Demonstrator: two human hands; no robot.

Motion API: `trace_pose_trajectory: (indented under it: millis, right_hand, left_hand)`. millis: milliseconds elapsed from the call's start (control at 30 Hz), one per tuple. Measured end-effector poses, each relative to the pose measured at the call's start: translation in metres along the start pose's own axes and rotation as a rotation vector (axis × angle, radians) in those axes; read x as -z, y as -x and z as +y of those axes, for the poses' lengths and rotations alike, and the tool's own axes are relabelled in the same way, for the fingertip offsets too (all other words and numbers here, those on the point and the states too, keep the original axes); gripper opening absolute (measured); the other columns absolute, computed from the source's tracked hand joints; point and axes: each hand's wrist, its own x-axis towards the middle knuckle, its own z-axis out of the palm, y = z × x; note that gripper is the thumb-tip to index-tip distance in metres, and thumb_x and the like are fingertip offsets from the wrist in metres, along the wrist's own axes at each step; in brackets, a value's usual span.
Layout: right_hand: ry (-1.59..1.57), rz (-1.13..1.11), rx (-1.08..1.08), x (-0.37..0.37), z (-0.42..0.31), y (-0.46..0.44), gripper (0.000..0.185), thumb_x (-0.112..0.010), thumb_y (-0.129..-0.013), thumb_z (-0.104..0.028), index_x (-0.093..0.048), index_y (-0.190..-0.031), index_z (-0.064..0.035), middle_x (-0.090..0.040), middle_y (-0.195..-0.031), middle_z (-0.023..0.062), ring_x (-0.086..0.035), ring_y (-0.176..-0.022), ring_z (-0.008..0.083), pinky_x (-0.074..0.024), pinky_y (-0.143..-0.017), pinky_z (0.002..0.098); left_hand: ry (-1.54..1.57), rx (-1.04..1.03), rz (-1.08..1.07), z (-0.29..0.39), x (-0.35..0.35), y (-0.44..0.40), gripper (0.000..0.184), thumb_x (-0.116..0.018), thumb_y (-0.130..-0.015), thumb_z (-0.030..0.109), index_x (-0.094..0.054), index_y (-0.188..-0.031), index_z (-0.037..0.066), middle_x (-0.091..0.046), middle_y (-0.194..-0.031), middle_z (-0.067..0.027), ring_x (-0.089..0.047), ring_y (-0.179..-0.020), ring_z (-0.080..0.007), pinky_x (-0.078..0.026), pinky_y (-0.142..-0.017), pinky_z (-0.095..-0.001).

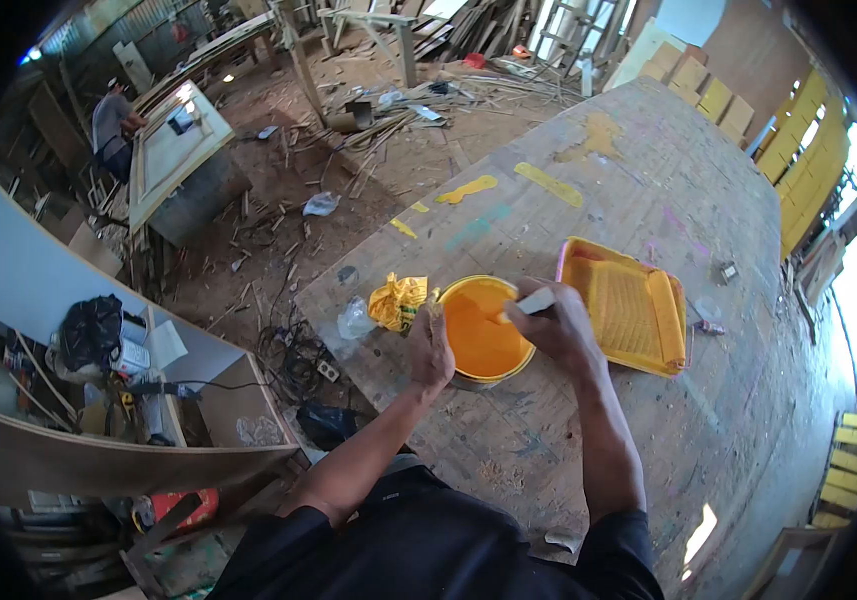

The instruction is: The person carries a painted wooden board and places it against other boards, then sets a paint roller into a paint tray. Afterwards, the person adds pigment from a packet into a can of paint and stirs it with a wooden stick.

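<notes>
A round bucket of orange-yellow paint [484,345] stands on the wooden worktable [509,420] in front of me. My left hand [431,350] grips the left side of its rim. Over the right side of the bucket, my right hand [571,328] is closed around a pale, flat stick [537,300] that slants down toward the paint; its exact kind is unclear. Right of the bucket lies a paint tray [617,310] coated in yellow, with a paint roller [665,318] along its right side. A crumpled yellow wrapper [397,302] sits by my left fingers.
Clear plastic [356,320] lies near the table's left edge, and a small metal piece [728,271] is beyond the tray. An open cabinet [219,400] stands at my left. Farther back, a person [112,125] works at a panel [181,150]. Wood scraps cover the floor.
</notes>
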Motion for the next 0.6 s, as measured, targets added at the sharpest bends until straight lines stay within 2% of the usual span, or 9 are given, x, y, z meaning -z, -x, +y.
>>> trace_pose_trajectory:
  millis: [100,167,200,233,333,433,500,567,600]
  right_hand:
    - [0.166,0.089,-0.016,-0.008,0.011,0.014,0.022,-0.074,-0.086,-0.023,-0.067,-0.086,-0.0021,-0.066,-0.070,0.0138,-0.067,-0.063,0.0210,-0.0511,-0.061,0.0382]
    - [-0.014,0.020,-0.109,-0.021,0.014,0.025,0.022,-0.075,-0.085,-0.022,-0.070,-0.087,-0.0008,-0.068,-0.071,0.0157,-0.070,-0.064,0.0225,-0.0533,-0.063,0.0386]
    - [-0.131,0.036,-0.045,-0.031,0.012,0.027,0.024,-0.077,-0.085,-0.023,-0.071,-0.088,-0.0004,-0.069,-0.073,0.0186,-0.071,-0.065,0.0222,-0.0537,-0.063,0.0382]
    - [-0.215,0.038,-0.003,-0.039,0.006,0.025,0.026,-0.078,-0.085,-0.025,-0.071,-0.089,-0.0001,-0.068,-0.071,0.0192,-0.070,-0.062,0.0263,-0.0535,-0.062,0.0390]
    - [-0.014,0.021,0.039,-0.038,0.003,0.005,0.028,-0.077,-0.086,-0.029,-0.071,-0.088,-0.0015,-0.069,-0.073,0.0190,-0.068,-0.063,0.0321,-0.0542,-0.063,0.0400]
    - [-0.023,0.171,0.062,-0.032,0.016,-0.002,0.026,-0.074,-0.086,-0.029,-0.071,-0.087,-0.0033,-0.069,-0.073,0.0191,-0.068,-0.066,0.0367,-0.0547,-0.064,0.0410]
    - [0.072,0.250,-0.067,-0.014,0.021,0.002,0.023,-0.072,-0.085,-0.028,-0.071,-0.084,-0.0050,-0.069,-0.073,0.0184,-0.070,-0.068,0.0366,-0.0548,-0.063,0.0418]
    - [0.097,0.233,-0.101,-0.014,0.022,0.012,0.022,-0.072,-0.084,-0.025,-0.071,-0.081,-0.0035,-0.068,-0.072,0.0198,-0.071,-0.069,0.0376,-0.0551,-0.064,0.0428]
    - [0.035,0.140,-0.133,-0.020,0.024,0.016,0.024,-0.072,-0.083,-0.026,-0.071,-0.080,-0.0024,-0.068,-0.071,0.0206,-0.070,-0.069,0.0384,-0.0552,-0.064,0.0434]
  left_hand:
    - [-0.069,-0.075,0.073,0.013,-0.002,0.001,0.046,-0.042,-0.113,0.036,-0.057,-0.128,-0.005,-0.064,-0.108,-0.0169,-0.060,-0.100,-0.0224,-0.050,-0.090,-0.0372]
    - [-0.073,0.019,0.060,0.021,-0.004,0.001,0.049,-0.041,-0.113,0.037,-0.056,-0.132,-0.006,-0.065,-0.111,-0.0178,-0.060,-0.102,-0.0224,-0.050,-0.092,-0.0363]
    - [0.025,0.085,0.016,0.016,-0.004,-0.001,0.051,-0.041,-0.113,0.038,-0.055,-0.134,-0.007,-0.065,-0.117,-0.0195,-0.061,-0.107,-0.0246,-0.049,-0.095,-0.0376]
    - [0.031,0.084,-0.005,0.013,-0.004,0.000,0.051,-0.041,-0.113,0.038,-0.055,-0.134,-0.007,-0.065,-0.117,-0.0195,-0.061,-0.107,-0.0246,-0.049,-0.095,-0.0376]
    - [-0.063,-0.018,0.025,0.011,-0.003,0.002,0.056,-0.040,-0.113,0.040,-0.053,-0.140,-0.008,-0.063,-0.129,-0.0241,-0.061,-0.119,-0.0324,-0.048,-0.103,-0.0397]
    - [-0.059,0.031,-0.039,0.009,0.002,-0.001,0.058,-0.040,-0.113,0.040,-0.052,-0.143,-0.009,-0.062,-0.132,-0.0257,-0.060,-0.122,-0.0332,-0.047,-0.105,-0.0392]
    - [-0.108,0.031,-0.022,0.013,0.002,-0.001,0.058,-0.040,-0.113,0.040,-0.051,-0.143,-0.009,-0.061,-0.133,-0.0260,-0.060,-0.123,-0.0334,-0.046,-0.106,-0.0394]
    - [-0.159,0.038,-0.009,0.012,0.001,-0.001,0.059,-0.039,-0.113,0.039,-0.051,-0.143,-0.010,-0.061,-0.134,-0.0263,-0.060,-0.124,-0.0335,-0.046,-0.106,-0.0396]
    - [-0.128,0.046,0.006,0.011,0.000,-0.001,0.059,-0.039,-0.113,0.039,-0.050,-0.144,-0.010,-0.061,-0.134,-0.0263,-0.060,-0.124,-0.0336,-0.046,-0.106,-0.0394]
